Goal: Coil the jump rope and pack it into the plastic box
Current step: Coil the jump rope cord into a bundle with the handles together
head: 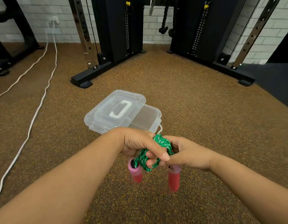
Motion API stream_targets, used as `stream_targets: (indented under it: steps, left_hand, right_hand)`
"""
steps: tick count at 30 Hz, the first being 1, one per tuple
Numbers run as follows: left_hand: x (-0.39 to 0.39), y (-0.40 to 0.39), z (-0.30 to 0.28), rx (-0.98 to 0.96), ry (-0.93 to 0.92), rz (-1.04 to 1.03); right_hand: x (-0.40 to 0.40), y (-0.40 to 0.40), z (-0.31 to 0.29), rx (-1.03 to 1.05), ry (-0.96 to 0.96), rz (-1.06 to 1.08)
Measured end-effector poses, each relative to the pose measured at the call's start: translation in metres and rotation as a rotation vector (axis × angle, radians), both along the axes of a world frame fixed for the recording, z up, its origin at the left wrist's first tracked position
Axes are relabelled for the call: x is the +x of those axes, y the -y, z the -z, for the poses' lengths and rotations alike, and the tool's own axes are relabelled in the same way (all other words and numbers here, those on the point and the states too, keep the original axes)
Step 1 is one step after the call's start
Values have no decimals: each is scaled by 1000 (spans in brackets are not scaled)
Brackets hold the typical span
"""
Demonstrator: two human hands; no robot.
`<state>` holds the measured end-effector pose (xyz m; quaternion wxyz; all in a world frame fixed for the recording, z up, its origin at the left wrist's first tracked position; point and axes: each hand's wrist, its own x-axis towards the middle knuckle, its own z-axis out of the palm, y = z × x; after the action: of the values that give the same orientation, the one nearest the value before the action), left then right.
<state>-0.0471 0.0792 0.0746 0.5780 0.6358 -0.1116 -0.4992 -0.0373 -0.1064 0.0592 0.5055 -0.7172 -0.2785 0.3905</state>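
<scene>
The green-and-white jump rope (pixel 162 142) is bunched into a tight coil between both hands, above the floor. My left hand (pixel 140 143) wraps around the coil, thumb laid across it. My right hand (pixel 186 152) pinches the coil from the right. Two pink-and-red handles hang down below the hands, one handle (pixel 135 171) on the left and the other handle (pixel 174 179) on the right. Just beyond the hands, a clear plastic box (pixel 149 118) sits on the floor, its clear lid (pixel 115 109) with a white carry handle lying askew over the box's left part.
Speckled brown rubber floor (pixel 204 110) all around. A black cable-machine frame stands behind, with feet at left (pixel 81 81) and right (pixel 245 81). Two white cords (pixel 41 101) run along the floor on the left. A dark mat (pixel 275 81) lies far right.
</scene>
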Motion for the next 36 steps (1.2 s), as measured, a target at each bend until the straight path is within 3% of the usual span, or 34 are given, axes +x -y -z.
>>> stream_targets:
  steps: [4, 11, 17, 25, 33, 36]
  left_hand:
    - [0, 2, 0, 24, -50, 7]
    - [2, 8, 4, -4, -14, -53]
    - [-5, 4, 13, -121, -82, -164]
    - [1, 5, 18, -130, 63, -308]
    - [7, 12, 23, -51, 92, -320]
    - [9, 14, 23, -57, -4, -342]
  right_hand:
    - [1, 2, 8, 19, -34, 10]
    - [1, 1, 13, 46, 84, 55]
    - [-2, -2, 26, 56, 166, 142]
    - [10, -4, 30, 41, 173, 202]
    - [10, 4, 26, 113, -113, 66]
    - [6, -2, 29, 134, -107, 176]
